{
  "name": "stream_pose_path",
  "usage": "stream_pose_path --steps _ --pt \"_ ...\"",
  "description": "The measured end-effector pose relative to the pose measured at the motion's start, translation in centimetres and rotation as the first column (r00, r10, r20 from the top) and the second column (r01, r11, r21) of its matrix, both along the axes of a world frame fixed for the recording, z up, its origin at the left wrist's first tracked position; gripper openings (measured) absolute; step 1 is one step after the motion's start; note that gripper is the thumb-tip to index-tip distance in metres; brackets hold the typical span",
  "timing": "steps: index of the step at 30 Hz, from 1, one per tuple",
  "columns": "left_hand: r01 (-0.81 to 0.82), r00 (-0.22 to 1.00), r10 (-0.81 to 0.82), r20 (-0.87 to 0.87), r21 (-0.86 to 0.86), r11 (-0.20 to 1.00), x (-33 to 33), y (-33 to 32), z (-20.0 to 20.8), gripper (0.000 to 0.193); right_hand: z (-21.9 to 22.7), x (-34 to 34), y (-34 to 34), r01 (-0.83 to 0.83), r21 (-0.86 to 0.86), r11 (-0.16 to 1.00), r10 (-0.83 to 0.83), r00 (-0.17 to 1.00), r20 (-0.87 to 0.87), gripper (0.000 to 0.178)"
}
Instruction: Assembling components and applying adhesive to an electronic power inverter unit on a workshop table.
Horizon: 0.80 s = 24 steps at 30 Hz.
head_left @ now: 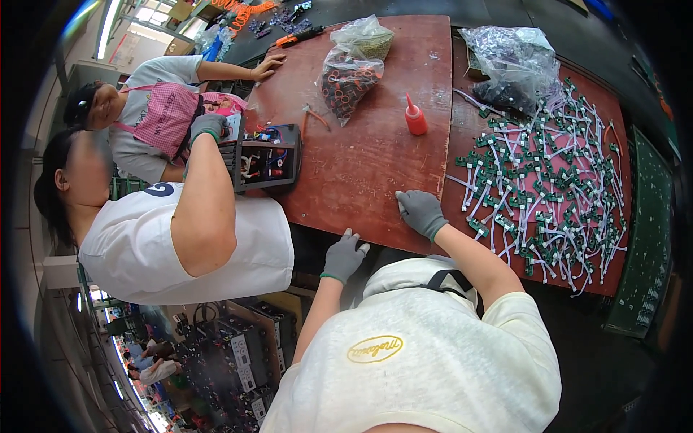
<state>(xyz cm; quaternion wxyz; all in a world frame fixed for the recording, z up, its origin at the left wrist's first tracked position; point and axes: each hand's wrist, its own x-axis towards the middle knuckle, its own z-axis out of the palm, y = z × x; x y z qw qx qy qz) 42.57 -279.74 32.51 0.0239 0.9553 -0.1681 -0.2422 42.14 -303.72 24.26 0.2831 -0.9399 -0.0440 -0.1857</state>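
Note:
My left hand (345, 258), in a grey glove with bare fingertips, is just off the table's near edge. Its fingers are apart and nothing is in them. Gloved the same way, my right hand (421, 212) rests on the red-brown tabletop (361, 184) near its front edge, fingers curled in, with nothing seen in them. Beyond it stands a red squeeze bottle (415, 119) with a pointed nozzle. To the left, a co-worker's gloved hand (209, 126) is at an open dark-cased device (267, 160) with wires and parts inside.
Many small green circuit boards with white cables (548, 187) cover the right-hand table. Behind them is a clear plastic bag (512, 61). Bags of small parts (350, 79), pliers (312, 119) and an orange-black electric screwdriver (299, 36) lie farther back. Another person (151, 108) leans on the table.

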Motion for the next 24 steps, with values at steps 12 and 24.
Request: stream_pose_path --steps 12,24 --pt "0.041 0.999 -0.041 0.013 -0.050 0.998 0.2 0.5 -0.3 0.050 0.3 -0.3 0.2 0.031 -0.033 0.999 -0.028 0.995 0.096 0.010" --pt "0.028 0.999 -0.029 -0.040 -0.044 0.999 0.7 0.6 -1.1 0.051 0.4 -0.4 0.1 -0.004 -0.046 0.999 0.009 0.996 0.091 0.009"
